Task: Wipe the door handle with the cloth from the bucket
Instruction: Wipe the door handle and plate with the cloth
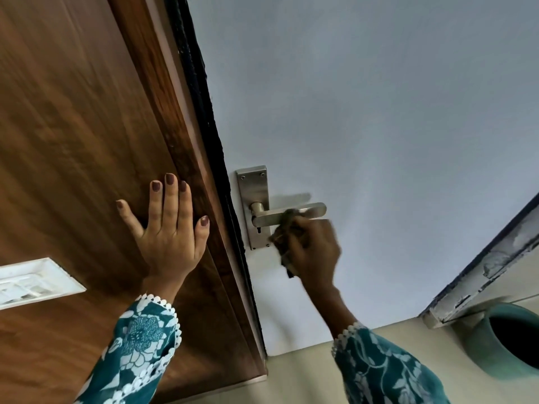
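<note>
Brushed steel lever door handle (291, 213) sits on its steel backplate (253, 199) on the pale blue-grey door (379, 112), just right of the dark door edge. Dark crumpled cloth (284, 228) is pressed on the lever's middle w/ the right hand (313, 252) closed round it; hand is motion-blurred. Left hand (166, 225) lies flat, fingers spread, on the brown wood-grain panel (73, 126), gripping nothing. Teal round bucket (507, 339) stands on the floor at lower right, well apart. Risks, imo: cloth bunched small, so lever tip & neck near the plate could get missed; hard downward push may depress the lever & swing the door.
</note>
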A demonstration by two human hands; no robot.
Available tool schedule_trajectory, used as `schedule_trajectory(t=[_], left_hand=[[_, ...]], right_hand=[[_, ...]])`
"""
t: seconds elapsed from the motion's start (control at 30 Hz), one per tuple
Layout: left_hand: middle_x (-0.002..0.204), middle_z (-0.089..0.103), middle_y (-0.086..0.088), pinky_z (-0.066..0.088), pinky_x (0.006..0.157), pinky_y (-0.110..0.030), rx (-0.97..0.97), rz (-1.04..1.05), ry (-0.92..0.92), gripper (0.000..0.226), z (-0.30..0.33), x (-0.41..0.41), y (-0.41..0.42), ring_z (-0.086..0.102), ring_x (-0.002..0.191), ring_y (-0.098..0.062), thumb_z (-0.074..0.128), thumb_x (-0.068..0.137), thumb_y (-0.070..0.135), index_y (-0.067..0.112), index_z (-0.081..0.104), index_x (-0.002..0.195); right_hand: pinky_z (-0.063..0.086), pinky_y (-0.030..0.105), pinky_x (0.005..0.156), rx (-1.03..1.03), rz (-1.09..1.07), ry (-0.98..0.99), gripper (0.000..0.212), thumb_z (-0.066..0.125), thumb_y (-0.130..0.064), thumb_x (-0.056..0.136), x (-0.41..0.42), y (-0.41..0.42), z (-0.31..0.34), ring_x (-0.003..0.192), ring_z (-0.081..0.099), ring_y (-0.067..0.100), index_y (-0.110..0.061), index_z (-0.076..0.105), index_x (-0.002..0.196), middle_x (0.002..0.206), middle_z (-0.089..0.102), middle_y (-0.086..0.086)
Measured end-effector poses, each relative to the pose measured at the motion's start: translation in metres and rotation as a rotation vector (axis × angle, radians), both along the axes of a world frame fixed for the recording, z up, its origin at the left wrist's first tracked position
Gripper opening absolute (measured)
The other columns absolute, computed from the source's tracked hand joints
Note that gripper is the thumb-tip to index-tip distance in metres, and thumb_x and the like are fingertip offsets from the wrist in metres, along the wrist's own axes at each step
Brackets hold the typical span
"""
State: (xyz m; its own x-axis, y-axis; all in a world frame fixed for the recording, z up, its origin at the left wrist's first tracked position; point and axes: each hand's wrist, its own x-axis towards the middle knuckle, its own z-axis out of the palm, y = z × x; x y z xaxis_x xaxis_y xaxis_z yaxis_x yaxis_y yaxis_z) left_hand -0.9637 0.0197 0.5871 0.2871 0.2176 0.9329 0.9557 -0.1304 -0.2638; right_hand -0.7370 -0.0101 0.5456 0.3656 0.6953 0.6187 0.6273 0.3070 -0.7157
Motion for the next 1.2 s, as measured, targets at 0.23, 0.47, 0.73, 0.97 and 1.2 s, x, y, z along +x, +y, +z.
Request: schedule_trajectory(t=[0.23,0.47,0.73,0.97,1.2], left_hand=[[0.162,-0.001,0.003,-0.008,0.115,-0.052,-0.033,-0.034,-0.02,0.057,0.001,-0.001,-0.004,0.003,0.148,-0.016,0.027,0.1,0.035,0.012,0.015,0.151],[0.162,-0.001,0.003,-0.008,0.115,-0.054,-0.03,-0.036,-0.034,0.064,-0.001,0.001,-0.003,0.003,0.148,-0.017,0.031,0.098,0.041,0.013,0.013,0.152],[0.162,-0.001,0.004,-0.007,0.115,-0.053,-0.048,-0.037,-0.034,0.061,0.001,0.001,-0.005,0.003,0.148,-0.016,0.031,0.099,0.038,0.014,0.013,0.152],[0.162,-0.001,0.005,-0.008,0.116,-0.052,-0.051,-0.04,-0.027,0.06,0.001,-0.001,-0.006,0.003,0.148,-0.016,0.031,0.099,0.037,0.015,0.013,0.152],[0.162,0.0,0.003,-0.007,0.116,-0.053,-0.031,-0.032,-0.022,0.059,-0.002,-0.002,-0.002,0.005,0.148,-0.016,0.03,0.099,0.037,0.014,0.014,0.152]], right_hand=[[0.042,0.005,0.069,0.038,0.125,-0.073,0.026,0.076,-0.009,0.07,-0.009,-0.005,0.007,0.073,0.058,0.014,-0.013,0.068,0.094,0.084,0.064,0.006],[0.035,-0.004,0.065,0.015,-0.074,0.152,0.023,0.075,0.0,0.066,0.021,-0.003,0.015,0.077,0.049,0.0,-0.005,0.071,0.088,0.081,0.065,0.013],[0.05,0.022,0.058,0.096,0.177,-0.131,0.018,0.076,-0.005,0.072,-0.046,-0.002,0.014,0.07,0.056,0.018,-0.004,0.071,0.089,0.08,0.059,0.009],[0.05,0.03,0.053,0.14,0.203,-0.253,0.014,0.074,-0.009,0.075,-0.034,0.0,0.02,0.07,0.057,0.02,-0.004,0.071,0.088,0.077,0.062,0.008],[0.039,-0.001,0.068,0.093,0.145,0.041,0.023,0.079,0.002,0.068,0.01,0.001,0.019,0.077,0.056,0.002,-0.005,0.073,0.089,0.083,0.063,0.008]])
